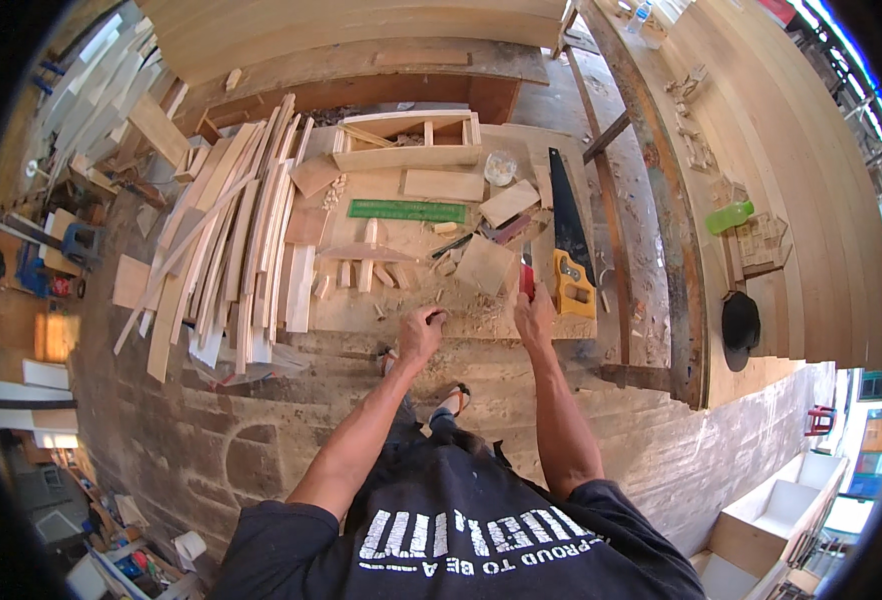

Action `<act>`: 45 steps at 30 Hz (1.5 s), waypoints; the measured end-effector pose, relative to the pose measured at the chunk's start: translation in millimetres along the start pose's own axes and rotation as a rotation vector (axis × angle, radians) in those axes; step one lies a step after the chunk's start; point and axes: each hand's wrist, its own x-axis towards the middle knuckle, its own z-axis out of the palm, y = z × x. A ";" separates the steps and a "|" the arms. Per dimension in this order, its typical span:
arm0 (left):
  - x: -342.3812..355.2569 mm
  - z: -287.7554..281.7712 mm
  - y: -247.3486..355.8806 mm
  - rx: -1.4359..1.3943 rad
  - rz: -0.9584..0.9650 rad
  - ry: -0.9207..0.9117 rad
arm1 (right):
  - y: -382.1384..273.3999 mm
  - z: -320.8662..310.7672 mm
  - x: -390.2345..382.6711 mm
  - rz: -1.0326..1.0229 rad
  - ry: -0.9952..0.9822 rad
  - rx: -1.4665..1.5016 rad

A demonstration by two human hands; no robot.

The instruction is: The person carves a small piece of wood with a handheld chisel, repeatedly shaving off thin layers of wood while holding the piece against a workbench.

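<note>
My right hand [534, 318] is wrapped round a tool with a red handle [527, 281] and a narrow metal blade pointing away from me; its exact kind is unclear. To its right lies a handsaw [573, 284] with a yellow handle and dark blade. My left hand [422, 336] is closed in a pinch at the near edge of the work board [346, 319]; whatever its fingertips hold is too small to name. Beyond it are a curved wooden piece [381, 252] and several small wood blocks [365, 275]. A square wood piece [486, 264] lies between my hands, farther off.
Long wood strips [226, 230] are piled at the left. A green ruler [407, 210], a divided wooden box [406, 156] and a clear jar [500, 168] sit farther back. At the right, a raised bench [791, 190] carries a green bottle [729, 217] and a black cap [741, 330].
</note>
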 end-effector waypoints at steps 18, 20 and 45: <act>0.7 -8.2 -3.2 0.178 0.276 0.024 | -16.8 49.6 -144.4 0.421 -0.431 0.631; -1.8 -9.3 3.2 0.180 0.238 0.001 | -16.6 57.4 -144.2 0.406 -0.386 0.502; 11.0 -28.5 -14.8 0.066 0.149 -0.129 | -52.2 106.5 -155.2 0.282 -0.161 -0.104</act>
